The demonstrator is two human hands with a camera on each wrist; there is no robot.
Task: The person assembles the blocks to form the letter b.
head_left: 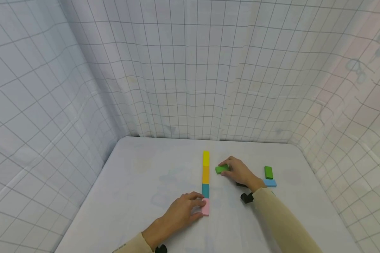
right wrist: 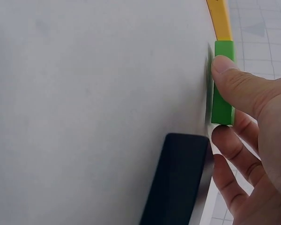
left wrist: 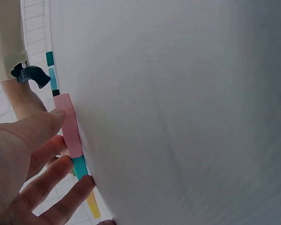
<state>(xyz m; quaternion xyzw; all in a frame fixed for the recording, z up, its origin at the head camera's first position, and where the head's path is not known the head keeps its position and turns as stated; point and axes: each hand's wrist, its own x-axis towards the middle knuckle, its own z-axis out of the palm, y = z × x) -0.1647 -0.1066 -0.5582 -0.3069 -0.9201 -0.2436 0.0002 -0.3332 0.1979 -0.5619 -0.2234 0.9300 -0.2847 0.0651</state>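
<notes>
Row-building, likely: left hand [head_left: 183,209] grips pink block [head_left: 206,209]; near far tabletop edge [head_left: 164,142], right hand [head_left: 239,172] pinches green block [head_left: 220,169]; next, probably aligning.

A green block [head_left: 221,170], oblong, is held crosswise just right of a straight row; whether it clears the table [head_left: 161,165] is hard to tell. The row lies end to end: pink block [head_left: 206,211] nearest, then teal block [head_left: 205,190], orange block [head_left: 206,175], yellow block [head_left: 206,158].

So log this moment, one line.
right hand: holds green block | left hand: touches pink block | lined up beyond: teal block, orange block, yellow block
</notes>
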